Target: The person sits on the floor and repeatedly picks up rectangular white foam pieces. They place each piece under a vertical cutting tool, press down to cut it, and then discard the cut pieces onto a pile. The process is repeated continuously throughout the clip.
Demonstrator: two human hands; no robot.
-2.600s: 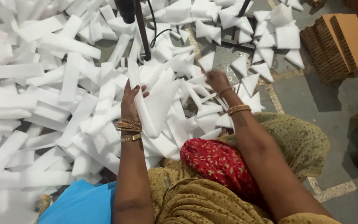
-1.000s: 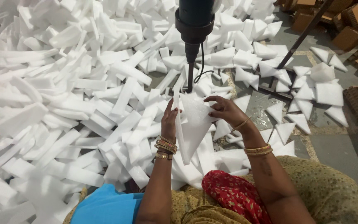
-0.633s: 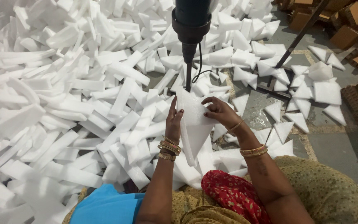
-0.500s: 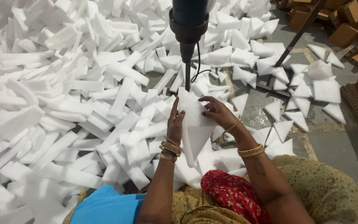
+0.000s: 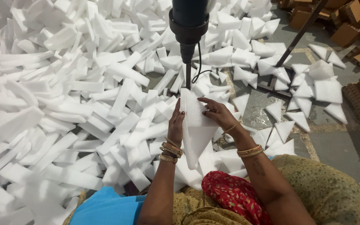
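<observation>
White foam piece (image 5: 196, 129) is gripped from both sides by the left hand (image 5: 176, 125) and right hand (image 5: 215, 112), its top edge under the rod (image 5: 188, 76) of the dark tool (image 5: 189, 23), above the floor's foam heap (image 5: 63, 104). Cutting seems underway; steady, straight feeding is called for next.

A: What moved since the first picture?
B: My left hand (image 5: 176, 125) and right hand (image 5: 215, 112) left the heap, lifted one white foam piece (image 5: 196, 129), and brought its far edge up under the tip of the dark hanging tool (image 5: 188, 25).
A: And lately?
B: The gap to the tip closed.
</observation>
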